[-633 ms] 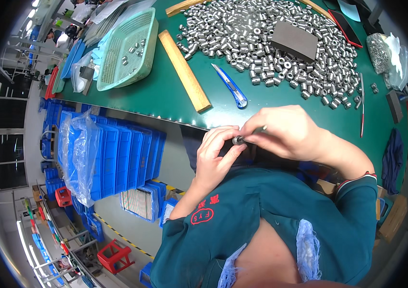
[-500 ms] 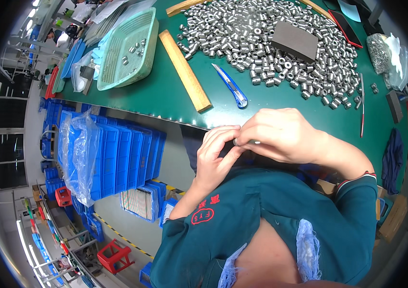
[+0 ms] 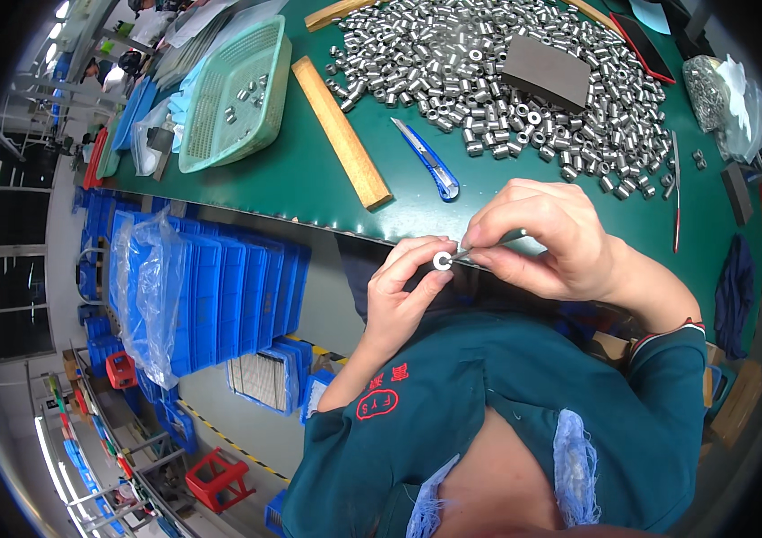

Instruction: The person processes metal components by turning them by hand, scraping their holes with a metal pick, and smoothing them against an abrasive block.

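R hand (image 3: 544, 240) drew slightly back vs. earlier frame, baring end face of metal ring (image 3: 442, 261). Ring pinched betw. L hand's (image 3: 402, 285) thumb & fingers, nr. table (image 3: 327, 193) edge; R thumb & index pinched thin rod (image 3: 461, 255), tip at ring. Beyond: blue cutter (image 3: 428, 161), wood strip (image 3: 341, 134), heap of metal cylinders (image 3: 453, 81).

A long wooden bar (image 3: 341, 134) lies between a pale-green plastic basket (image 3: 260, 134), left, and a slim blue knife (image 3: 433, 165), right. Behind the knife spreads a heap of silvery metal cylinders (image 3: 489, 112); before it, a silvery metal ring (image 3: 437, 261) sits in the left hand (image 3: 396, 291).
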